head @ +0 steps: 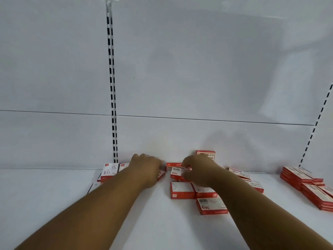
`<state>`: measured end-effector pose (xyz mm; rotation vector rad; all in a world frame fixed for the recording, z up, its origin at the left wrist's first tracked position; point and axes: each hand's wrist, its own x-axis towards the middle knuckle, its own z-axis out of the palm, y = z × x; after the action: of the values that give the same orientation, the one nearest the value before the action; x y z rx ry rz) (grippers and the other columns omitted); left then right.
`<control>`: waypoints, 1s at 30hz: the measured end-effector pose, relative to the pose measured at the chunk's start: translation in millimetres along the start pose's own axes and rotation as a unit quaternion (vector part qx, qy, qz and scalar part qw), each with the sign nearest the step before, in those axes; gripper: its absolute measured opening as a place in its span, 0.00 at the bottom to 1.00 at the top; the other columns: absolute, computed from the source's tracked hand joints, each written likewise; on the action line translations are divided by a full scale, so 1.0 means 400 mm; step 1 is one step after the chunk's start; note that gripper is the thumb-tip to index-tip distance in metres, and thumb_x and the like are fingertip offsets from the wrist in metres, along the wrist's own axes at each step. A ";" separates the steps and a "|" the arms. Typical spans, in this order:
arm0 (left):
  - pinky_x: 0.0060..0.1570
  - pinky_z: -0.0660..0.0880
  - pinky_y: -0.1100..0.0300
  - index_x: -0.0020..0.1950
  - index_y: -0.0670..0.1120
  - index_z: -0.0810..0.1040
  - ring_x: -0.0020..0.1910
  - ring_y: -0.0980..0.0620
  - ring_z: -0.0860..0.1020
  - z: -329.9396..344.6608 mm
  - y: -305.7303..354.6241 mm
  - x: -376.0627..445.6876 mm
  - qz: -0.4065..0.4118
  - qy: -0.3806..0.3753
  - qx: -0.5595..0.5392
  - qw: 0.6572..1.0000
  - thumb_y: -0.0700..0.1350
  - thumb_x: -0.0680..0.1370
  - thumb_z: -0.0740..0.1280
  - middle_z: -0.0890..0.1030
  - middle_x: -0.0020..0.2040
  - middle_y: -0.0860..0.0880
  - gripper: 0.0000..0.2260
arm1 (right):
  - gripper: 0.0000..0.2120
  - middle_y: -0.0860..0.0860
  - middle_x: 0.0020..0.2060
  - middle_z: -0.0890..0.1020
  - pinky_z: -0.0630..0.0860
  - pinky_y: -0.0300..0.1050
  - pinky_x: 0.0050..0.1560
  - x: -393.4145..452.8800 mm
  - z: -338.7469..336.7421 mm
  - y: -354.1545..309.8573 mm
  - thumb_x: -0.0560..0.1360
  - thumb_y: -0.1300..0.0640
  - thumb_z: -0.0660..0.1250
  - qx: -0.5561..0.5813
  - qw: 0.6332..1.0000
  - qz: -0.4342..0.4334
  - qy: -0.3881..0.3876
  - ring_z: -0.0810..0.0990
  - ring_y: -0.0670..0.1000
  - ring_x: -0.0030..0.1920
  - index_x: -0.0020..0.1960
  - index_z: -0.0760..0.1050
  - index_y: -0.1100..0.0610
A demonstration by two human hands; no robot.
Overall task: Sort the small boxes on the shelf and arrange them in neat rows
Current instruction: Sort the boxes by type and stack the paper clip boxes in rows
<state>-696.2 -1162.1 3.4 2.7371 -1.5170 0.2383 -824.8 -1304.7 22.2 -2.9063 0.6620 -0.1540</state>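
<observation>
Small red and white boxes lie scattered at the back of a white shelf (144, 213). My left hand (147, 168) reaches to the back wall, its fingers curled over a box (161, 174) of which only a red edge shows. My right hand (196, 170) pinches a box labelled 24/6 (176, 173) between thumb and fingers. Behind my right hand one box (207, 153) stands upright. Two boxes (182, 190) lie side by side under my right wrist, with another box (211, 206) in front of them.
Stacks of the same boxes (306, 184) stand at the right of the shelf. More boxes (110, 171) sit at the back left near a slotted upright (112, 105). A second slotted upright (317, 123) runs up the right side. The white back wall rises behind everything.
</observation>
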 end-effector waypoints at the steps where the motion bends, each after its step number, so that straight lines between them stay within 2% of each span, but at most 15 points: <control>1: 0.61 0.65 0.47 0.67 0.64 0.72 0.63 0.45 0.72 0.006 0.006 0.004 -0.007 0.005 0.005 1.000 0.47 0.78 0.62 0.78 0.64 0.53 0.20 | 0.19 0.49 0.58 0.81 0.76 0.50 0.59 0.003 0.006 0.006 0.75 0.47 0.67 -0.016 1.000 -0.008 -0.011 0.76 0.52 0.58 0.64 0.76 0.50; 4: 0.60 0.66 0.48 0.61 0.60 0.76 0.60 0.45 0.72 0.002 0.026 0.008 -0.025 0.025 0.036 0.999 0.48 0.77 0.63 0.79 0.59 0.51 0.14 | 0.20 0.49 0.58 0.80 0.75 0.51 0.58 0.012 0.022 0.022 0.74 0.45 0.68 -0.030 0.999 -0.028 -0.003 0.76 0.53 0.57 0.64 0.76 0.49; 5: 0.60 0.66 0.49 0.58 0.58 0.77 0.59 0.45 0.73 -0.003 0.033 0.008 -0.032 0.026 0.044 0.998 0.51 0.77 0.64 0.78 0.58 0.50 0.10 | 0.19 0.50 0.57 0.80 0.77 0.49 0.54 0.014 0.023 0.025 0.73 0.45 0.69 -0.006 1.000 -0.028 0.004 0.77 0.53 0.54 0.62 0.77 0.49; 7: 0.59 0.67 0.50 0.55 0.54 0.79 0.57 0.45 0.73 -0.012 0.037 0.012 -0.058 0.040 0.038 0.997 0.54 0.76 0.66 0.77 0.56 0.49 0.10 | 0.17 0.51 0.54 0.79 0.76 0.41 0.43 0.014 0.023 0.029 0.72 0.47 0.72 0.072 0.997 -0.024 0.015 0.79 0.51 0.49 0.58 0.78 0.51; 10: 0.58 0.67 0.51 0.58 0.52 0.78 0.59 0.46 0.73 -0.021 0.027 0.015 -0.093 0.059 -0.001 0.994 0.51 0.75 0.68 0.77 0.58 0.49 0.13 | 0.19 0.49 0.54 0.79 0.74 0.34 0.34 0.012 0.017 0.025 0.70 0.57 0.75 0.213 0.977 -0.009 0.019 0.80 0.49 0.47 0.58 0.73 0.49; 13: 0.61 0.66 0.50 0.67 0.56 0.72 0.61 0.44 0.74 -0.014 0.022 0.000 -0.076 -0.011 0.001 0.997 0.55 0.74 0.68 0.77 0.61 0.48 0.22 | 0.19 0.48 0.50 0.78 0.76 0.33 0.28 0.012 0.017 0.004 0.71 0.60 0.74 0.320 0.947 0.014 0.002 0.80 0.49 0.42 0.55 0.70 0.47; 16: 0.58 0.67 0.50 0.66 0.62 0.70 0.57 0.44 0.76 0.005 0.022 -0.010 -0.062 0.001 0.007 0.998 0.55 0.75 0.65 0.79 0.57 0.49 0.20 | 0.16 0.49 0.48 0.79 0.82 0.41 0.34 0.005 0.011 -0.016 0.73 0.60 0.73 0.407 0.911 0.058 0.010 0.83 0.53 0.41 0.54 0.70 0.49; 19: 0.53 0.69 0.52 0.58 0.56 0.74 0.53 0.45 0.77 0.002 0.009 -0.011 -0.068 0.059 -0.033 0.995 0.56 0.75 0.67 0.78 0.53 0.50 0.14 | 0.13 0.55 0.47 0.81 0.84 0.45 0.39 -0.010 -0.004 -0.016 0.74 0.61 0.72 0.488 0.869 0.081 -0.007 0.85 0.52 0.38 0.54 0.71 0.52; 21: 0.49 0.73 0.54 0.57 0.54 0.73 0.50 0.46 0.78 -0.004 -0.004 -0.014 -0.072 0.117 -0.089 0.987 0.49 0.74 0.70 0.75 0.53 0.50 0.13 | 0.13 0.59 0.48 0.81 0.81 0.45 0.37 -0.025 -0.018 -0.010 0.75 0.62 0.71 0.558 0.825 0.088 -0.018 0.82 0.52 0.35 0.57 0.73 0.55; 23: 0.47 0.76 0.54 0.57 0.53 0.74 0.49 0.49 0.78 -0.016 -0.008 -0.024 -0.078 0.179 -0.174 0.965 0.44 0.73 0.72 0.72 0.54 0.52 0.15 | 0.12 0.61 0.47 0.82 0.75 0.44 0.34 -0.042 -0.031 -0.009 0.76 0.61 0.70 0.649 0.756 0.080 -0.029 0.78 0.53 0.34 0.59 0.74 0.58; 25: 0.48 0.78 0.58 0.59 0.53 0.75 0.49 0.55 0.77 -0.037 -0.001 -0.048 -0.078 0.231 -0.270 0.931 0.42 0.73 0.74 0.72 0.55 0.54 0.17 | 0.11 0.60 0.42 0.82 0.72 0.43 0.34 -0.062 -0.040 -0.022 0.77 0.56 0.69 0.723 0.686 0.080 -0.032 0.75 0.52 0.33 0.57 0.76 0.60; 27: 0.47 0.78 0.64 0.59 0.54 0.75 0.51 0.58 0.78 -0.058 0.013 -0.081 -0.092 0.252 -0.374 0.888 0.42 0.73 0.75 0.74 0.55 0.56 0.18 | 0.14 0.59 0.37 0.82 0.72 0.41 0.32 -0.083 -0.045 -0.048 0.78 0.49 0.67 0.782 0.615 0.097 -0.027 0.73 0.52 0.32 0.54 0.77 0.60; 30: 0.43 0.78 0.67 0.57 0.54 0.75 0.50 0.58 0.80 -0.075 0.035 -0.125 -0.141 0.233 -0.545 0.793 0.38 0.73 0.75 0.79 0.53 0.56 0.19 | 0.19 0.60 0.38 0.81 0.72 0.38 0.27 -0.115 -0.044 -0.091 0.80 0.46 0.61 0.851 0.513 0.108 -0.011 0.73 0.52 0.31 0.56 0.77 0.61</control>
<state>-738.0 -1125.3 25.3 1.7174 -0.6991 -0.0015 -853.2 -1254.3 42.8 -0.8530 0.3620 -0.4080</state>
